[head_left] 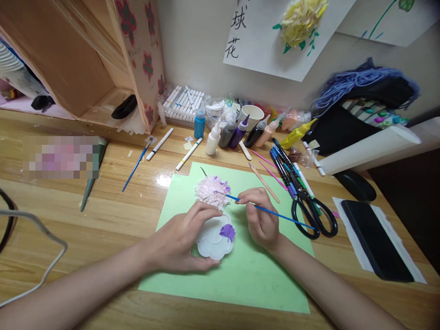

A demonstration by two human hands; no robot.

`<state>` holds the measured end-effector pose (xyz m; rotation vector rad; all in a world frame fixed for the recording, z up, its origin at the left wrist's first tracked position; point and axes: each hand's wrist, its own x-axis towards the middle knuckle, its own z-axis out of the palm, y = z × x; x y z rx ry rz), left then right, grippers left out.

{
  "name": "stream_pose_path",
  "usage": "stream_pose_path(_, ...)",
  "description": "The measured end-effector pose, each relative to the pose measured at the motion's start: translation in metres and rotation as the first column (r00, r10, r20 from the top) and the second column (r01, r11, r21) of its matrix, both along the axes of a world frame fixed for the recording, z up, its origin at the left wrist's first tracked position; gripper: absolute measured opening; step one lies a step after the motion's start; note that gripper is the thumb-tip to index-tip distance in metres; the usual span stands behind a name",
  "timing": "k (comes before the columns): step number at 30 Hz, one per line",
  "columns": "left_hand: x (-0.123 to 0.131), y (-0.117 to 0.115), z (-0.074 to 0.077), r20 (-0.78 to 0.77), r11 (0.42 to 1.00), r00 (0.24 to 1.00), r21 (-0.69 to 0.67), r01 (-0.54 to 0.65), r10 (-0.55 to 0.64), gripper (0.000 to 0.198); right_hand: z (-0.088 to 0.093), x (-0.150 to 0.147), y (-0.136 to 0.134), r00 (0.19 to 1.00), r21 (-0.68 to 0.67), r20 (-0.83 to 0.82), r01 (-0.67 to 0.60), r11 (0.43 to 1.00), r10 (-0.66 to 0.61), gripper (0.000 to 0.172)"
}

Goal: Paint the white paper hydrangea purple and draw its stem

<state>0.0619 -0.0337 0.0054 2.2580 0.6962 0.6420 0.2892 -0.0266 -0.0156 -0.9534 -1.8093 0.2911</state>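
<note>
My right hand (260,219) pinches a thin blue paintbrush (277,213), its tip touching a pale pink ruffled paper flower (209,192) that has purple patches on it. Curved around the left side of a white flower-shaped paint palette (215,249) is my left hand (182,238), thumb at the lower rim and fingers at the upper one. Purple paint (227,233) fills one well on the palette's right side. Both the flower and the palette rest on light green paper (268,279).
Several paint bottles (238,134) line the back near a box of markers (184,103). Black-handled scissors (323,217) and pens lie right, beside a black phone (376,240). Another blue brush (135,167) lies left. A white cable (51,238) crosses the left edge.
</note>
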Motion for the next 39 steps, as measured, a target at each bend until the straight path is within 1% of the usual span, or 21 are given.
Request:
stream_pose_path(2,0.0,0.0,0.0,0.003,0.999,1.0,0.014,-0.029,0.029,0.081,0.0,0.0,-0.001,0.998,0.019,-0.052,0.029,0.999,-0.028,0.017)
stream_pose_path(5,0.0,-0.001,-0.001,-0.012,0.991,0.991,0.039,-0.131,0.131,0.082,-0.001,0.002,-0.006,0.975,0.062,-0.209,0.086,0.994,-0.071,0.016)
stream_pose_path(6,0.0,-0.001,-0.002,-0.016,0.985,0.986,0.048,-0.166,0.167,0.083,-0.001,0.003,-0.009,0.968,0.072,-0.236,0.101,0.992,-0.081,0.017)
stream_pose_path(8,0.0,-0.001,-0.002,-0.014,0.974,0.976,0.071,-0.216,0.218,0.084,-0.004,0.006,-0.015,0.973,0.097,-0.213,0.11,0.989,-0.087,0.02)
stream_pose_path(10,0.0,-0.002,-0.002,-0.006,0.967,0.971,0.094,-0.236,0.238,0.085,-0.009,0.009,-0.019,0.989,0.13,-0.132,0.087,0.988,-0.07,0.023)
stream_pose_path(12,0.0,-0.002,-0.002,-0.008,0.964,0.969,0.107,-0.244,0.247,0.085,-0.013,0.01,-0.022,0.997,0.164,-0.066,0.039,0.986,-0.028,0.024)
stream_pose_path(15,0.0,-0.002,-0.001,-0.022,0.962,0.967,0.11,-0.249,0.253,0.086,-0.015,0.009,-0.022,0.998,0.195,-0.03,-0.053,0.979,0.06,0.02)
stream_pose_path(18,0.0,-0.002,-0.001,-0.03,0.962,0.967,0.114,-0.248,0.253,0.087,-0.011,0.007,-0.02,0.99,0.197,-0.012,-0.136,0.971,0.141,0.017)
stream_pose_path(22,0.0,-0.002,-0.001,-0.043,0.962,0.966,0.117,-0.248,0.254,0.087,-0.002,0.006,-0.018,0.975,0.176,0.055,-0.221,0.959,0.215,0.017)
stream_pose_path(30,0.0,-0.002,-0.002,-0.047,0.963,0.967,0.117,-0.245,0.251,0.087,0.003,0.003,-0.017,0.968,0.175,0.041,-0.25,0.952,0.247,0.018)
stream_pose_path(32,0.0,-0.002,-0.003,-0.048,0.962,0.967,0.121,-0.244,0.251,0.087,0.004,0.001,-0.017,0.966,0.193,0.026,-0.257,0.947,0.257,0.019)
stream_pose_path(36,0.0,-0.002,-0.002,-0.054,0.963,0.967,0.125,-0.241,0.249,0.087,0.006,0.001,-0.016,0.957,0.19,0.059,-0.29,0.938,0.284,0.019)
stream_pose_path(39,0.0,-0.002,-0.002,-0.054,0.964,0.968,0.125,-0.236,0.244,0.087,0.005,0.002,-0.016,0.96,0.203,0.044,-0.281,0.938,0.278,0.018)
